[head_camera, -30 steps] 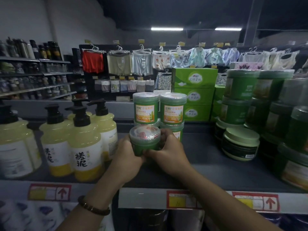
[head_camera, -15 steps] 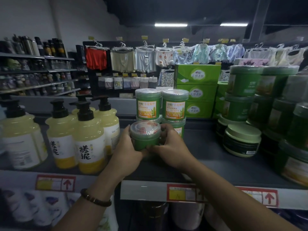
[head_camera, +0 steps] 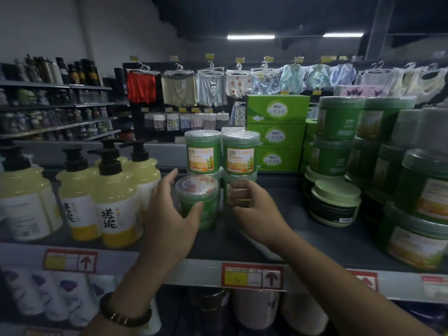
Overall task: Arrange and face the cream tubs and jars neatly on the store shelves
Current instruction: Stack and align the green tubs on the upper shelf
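Observation:
A small green cream tub (head_camera: 197,202) with a clear lid stands on the dark shelf (head_camera: 278,204), in front of two stacks of green tubs with orange labels (head_camera: 203,155) (head_camera: 240,155). My left hand (head_camera: 169,214) is beside the front tub, fingers straight along its left side and thumb touching its front. My right hand (head_camera: 254,209) is off that tub, its loosely curled, blurred fingers in front of the lower tub of the right stack (head_camera: 238,179). I cannot see the front tub's label.
Yellow pump bottles (head_camera: 114,197) crowd the shelf at left. A dark jar with a pale green lid (head_camera: 335,204) and stacks of large green tubs (head_camera: 339,120) fill the right. Green tissue boxes (head_camera: 276,110) stand behind. Price tags run along the shelf edge (head_camera: 194,270).
Both hands gripped the front tub before. Now my right hand has come off it to the right, and my left hand has opened, fingers spread beside the tub.

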`<state>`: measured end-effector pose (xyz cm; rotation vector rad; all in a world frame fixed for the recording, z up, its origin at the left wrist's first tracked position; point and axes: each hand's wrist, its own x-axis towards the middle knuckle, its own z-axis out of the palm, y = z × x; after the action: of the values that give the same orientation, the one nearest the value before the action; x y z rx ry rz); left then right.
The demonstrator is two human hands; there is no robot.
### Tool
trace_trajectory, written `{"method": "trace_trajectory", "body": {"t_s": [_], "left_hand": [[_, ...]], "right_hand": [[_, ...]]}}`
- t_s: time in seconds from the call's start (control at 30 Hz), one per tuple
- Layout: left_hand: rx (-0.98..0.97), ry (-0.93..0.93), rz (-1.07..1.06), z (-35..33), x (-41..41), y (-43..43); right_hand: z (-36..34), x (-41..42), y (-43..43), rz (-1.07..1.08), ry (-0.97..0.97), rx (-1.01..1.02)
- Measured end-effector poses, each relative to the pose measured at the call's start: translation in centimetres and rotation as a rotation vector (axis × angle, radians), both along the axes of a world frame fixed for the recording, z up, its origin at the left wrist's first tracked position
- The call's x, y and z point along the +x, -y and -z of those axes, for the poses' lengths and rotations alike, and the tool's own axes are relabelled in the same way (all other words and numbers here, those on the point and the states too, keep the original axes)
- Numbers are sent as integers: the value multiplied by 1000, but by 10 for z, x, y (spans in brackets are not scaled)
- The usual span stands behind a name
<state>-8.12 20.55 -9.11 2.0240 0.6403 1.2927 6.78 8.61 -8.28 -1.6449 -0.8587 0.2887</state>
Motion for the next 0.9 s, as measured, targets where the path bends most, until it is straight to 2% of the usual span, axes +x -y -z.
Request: {"method": "trace_trajectory", "body": {"t_s": [0.13,0.2,0.37,0.53,0.77,0.9], "left_hand": [[100,82,-55,-8,-1,24],[71,93,-27,-11,3,39],[-109,77,120,-14,21,77],[-152,54,253,-19,42,111],[-138,82,473,-35,70,151],[-183,98,597,-52,86,173]], "right_hand": [[-4,3,22,-1,53,-10],[-7,5,34,2,65,-9],[-15,7,68,6,85,44],[-27,6,109,27,79,83],[-54,5,161,180,76,210],[-65,-1,183,264,151,217]]}}
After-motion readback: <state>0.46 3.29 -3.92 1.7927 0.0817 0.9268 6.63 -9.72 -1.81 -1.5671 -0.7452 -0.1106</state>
